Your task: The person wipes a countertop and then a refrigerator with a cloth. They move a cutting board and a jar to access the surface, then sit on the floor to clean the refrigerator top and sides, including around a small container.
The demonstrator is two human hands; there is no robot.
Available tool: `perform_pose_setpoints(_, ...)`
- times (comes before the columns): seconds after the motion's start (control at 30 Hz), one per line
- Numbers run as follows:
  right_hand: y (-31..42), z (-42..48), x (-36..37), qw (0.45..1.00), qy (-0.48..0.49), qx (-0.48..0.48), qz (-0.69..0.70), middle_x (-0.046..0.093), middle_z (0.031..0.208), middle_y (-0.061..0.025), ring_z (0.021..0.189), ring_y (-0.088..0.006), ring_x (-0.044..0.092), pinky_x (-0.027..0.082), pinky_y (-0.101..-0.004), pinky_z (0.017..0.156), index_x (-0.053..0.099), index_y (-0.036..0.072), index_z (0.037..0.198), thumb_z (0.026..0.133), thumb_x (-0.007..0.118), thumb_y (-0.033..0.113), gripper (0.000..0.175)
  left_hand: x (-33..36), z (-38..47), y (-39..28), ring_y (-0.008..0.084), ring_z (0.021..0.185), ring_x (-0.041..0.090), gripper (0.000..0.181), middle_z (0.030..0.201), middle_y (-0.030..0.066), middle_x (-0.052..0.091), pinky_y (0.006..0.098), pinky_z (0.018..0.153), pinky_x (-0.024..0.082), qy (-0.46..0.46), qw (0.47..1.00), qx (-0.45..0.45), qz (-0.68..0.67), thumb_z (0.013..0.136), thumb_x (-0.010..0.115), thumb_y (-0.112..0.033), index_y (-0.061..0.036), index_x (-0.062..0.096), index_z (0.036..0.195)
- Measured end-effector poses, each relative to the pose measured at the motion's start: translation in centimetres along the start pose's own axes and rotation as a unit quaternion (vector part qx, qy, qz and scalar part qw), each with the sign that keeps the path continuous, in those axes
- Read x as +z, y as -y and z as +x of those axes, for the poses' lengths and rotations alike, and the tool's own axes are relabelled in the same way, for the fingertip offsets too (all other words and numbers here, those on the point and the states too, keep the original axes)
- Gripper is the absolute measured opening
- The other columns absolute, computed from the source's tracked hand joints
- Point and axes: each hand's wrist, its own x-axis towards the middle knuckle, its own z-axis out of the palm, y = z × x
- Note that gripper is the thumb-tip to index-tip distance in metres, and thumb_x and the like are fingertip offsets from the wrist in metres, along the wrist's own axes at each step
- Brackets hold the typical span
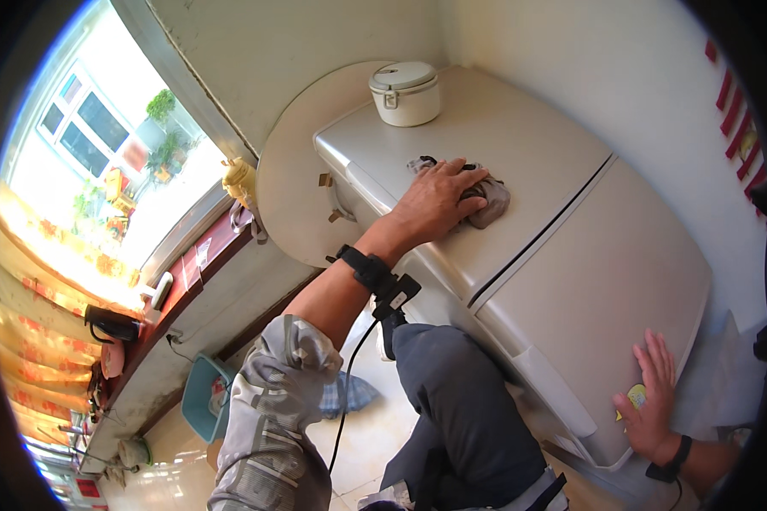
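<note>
My left hand [438, 195] presses a crumpled grey-brown cloth [489, 201] against the pale metallic door panel [524, 140] of a refrigerator. Its fingers curl over part of the cloth. The two door panels face up towards me, parted by a dark gap. On the nearer panel [607, 274], my right hand [652, 396] rests flat near the edge with its fingers a little apart and nothing held. Beside its thumb is a yellow-green sticker [636, 396], partly covered by the hand. A white lidded pot [406, 96] with a front latch stands at the far end.
A round tabletop [294, 160] leans against the wall beside the refrigerator. Along the red windowsill [188, 268] stand a dark kettle [112, 322] and other items. A blue bin [204, 396] and a checked cloth [351, 393] are on the floor. A black cable [345, 389] hangs from my left wrist.
</note>
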Motion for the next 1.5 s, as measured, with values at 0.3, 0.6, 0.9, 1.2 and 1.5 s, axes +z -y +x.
perform_pose_setpoints(0.3, -0.4, 0.3, 0.2, 1.000, 0.011, 0.012, -0.006, 0.036, 0.180, -0.0289, 0.168, -0.0520, 0.030, 0.016, -0.0657, 0.137, 0.051, -0.003, 0.160, 0.106, 0.064, 0.060, 0.084, -7.4, 7.3, 10.3, 0.0406, 0.152, 0.059, 0.112, 0.164, 0.0280, 0.059, 0.0467, 0.125, 0.050, -0.184, 0.951, -0.250, 0.020, 0.083, 0.098, -0.055, -0.0006, 0.050, 0.168)
perform_pose_setpoints(0.6, -0.6, 0.2, -0.1, 0.999, 0.027, 0.015, 0.020, 0.038, 0.179, -0.0300, 0.166, -0.0533, 0.033, 0.017, -0.0697, 0.135, 0.051, -0.004, 0.160, 0.106, 0.063, 0.065, 0.088, -7.1, 12.4, 15.3, 0.0380, 0.147, 0.057, 0.117, 0.158, 0.0248, 0.060, 0.0584, 0.125, 0.043, -0.188, 0.813, -0.386, -0.393, 0.080, 0.104, -0.051, 0.0037, 0.045, 0.164)
perform_pose_setpoints(0.9, -0.1, 0.4, -0.5, 0.999, 0.024, 0.013, 0.021, 0.038, 0.178, -0.0298, 0.167, -0.0532, 0.032, 0.018, -0.0692, 0.135, 0.053, -0.004, 0.160, 0.103, 0.075, 0.053, 0.083, -5.2, 12.3, 13.7, 0.0426, 0.167, 0.031, 0.099, 0.176, 0.0128, 0.045, 0.0758, 0.131, 0.019, -0.025, 0.845, -0.286, -0.451, 0.093, 0.089, -0.059, -0.0157, 0.045, 0.171)
perform_pose_setpoints(1.2, -0.5, 0.0, 0.2, 1.000, 0.000, 0.015, 0.019, 0.038, 0.180, -0.0254, 0.169, -0.0495, 0.031, 0.017, -0.0652, 0.137, 0.056, 0.002, 0.160, 0.101, 0.077, 0.054, 0.082, -1.1, 15.9, 4.0, 0.0352, 0.150, 0.047, 0.092, 0.159, 0.0132, 0.058, 0.0758, 0.126, 0.029, 0.062, 0.854, -0.236, -0.459, 0.085, 0.094, -0.058, -0.0139, 0.057, 0.157)
perform_pose_setpoints(1.5, -0.6, 0.0, 0.3, 1.000, -0.008, 0.011, 0.015, 0.037, 0.181, -0.0227, 0.171, -0.0467, 0.028, 0.015, -0.0641, 0.138, 0.056, 0.003, 0.161, 0.105, 0.069, 0.065, 0.084, 0.7, 15.0, -8.5, 0.0283, 0.131, 0.058, 0.090, 0.140, 0.0113, 0.067, 0.0627, 0.114, 0.042, 0.112, 0.859, -0.208, -0.455, 0.081, 0.097, -0.052, -0.0081, 0.061, 0.150)
